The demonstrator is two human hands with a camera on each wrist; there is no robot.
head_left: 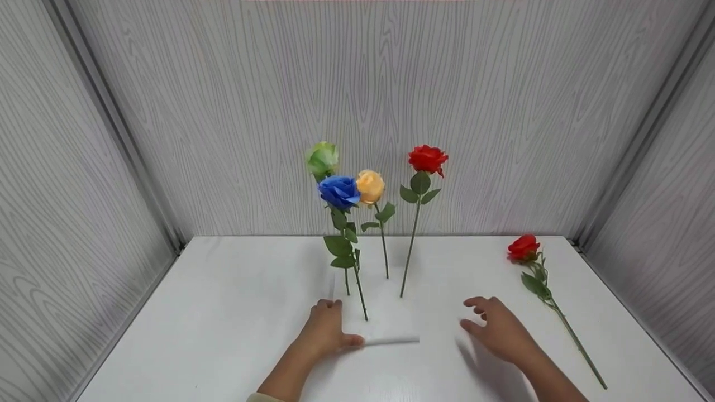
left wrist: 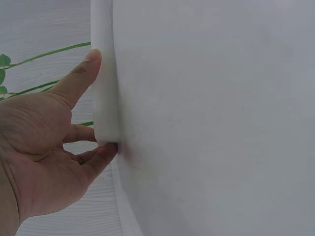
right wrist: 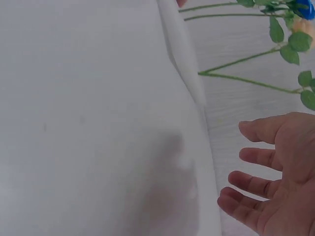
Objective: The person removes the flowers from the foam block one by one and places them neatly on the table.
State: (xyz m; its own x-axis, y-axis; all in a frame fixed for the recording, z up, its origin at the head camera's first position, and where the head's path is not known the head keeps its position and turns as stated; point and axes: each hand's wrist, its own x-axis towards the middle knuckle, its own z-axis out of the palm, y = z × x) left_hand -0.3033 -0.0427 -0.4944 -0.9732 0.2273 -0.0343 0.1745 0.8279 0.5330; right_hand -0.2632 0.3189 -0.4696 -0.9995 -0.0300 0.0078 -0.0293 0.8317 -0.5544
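Hands well apart: from the head view, the left hand (head_left: 328,328) grips the near left corner of a white slab (head_left: 391,324) on the white table (head_left: 223,324), thumb at its front edge, while the right hand (head_left: 497,329) hovers free to the slab's right. 4 upright roses stand in it: green rose (head_left: 322,159), blue rose (head_left: 339,191), peach rose (head_left: 370,187), red rose (head_left: 428,159). Only this view takes in a 5th, a lying rose (head_left: 524,248), also red, on the table at right.

Left wrist shows the palm side: thumb against the slab's face, fingertips at its end, green stems (left wrist: 49,52) behind.

Right wrist shows that hand's fingers spread apart and slightly bent, 4 stems, blue and peach blooms cropped.
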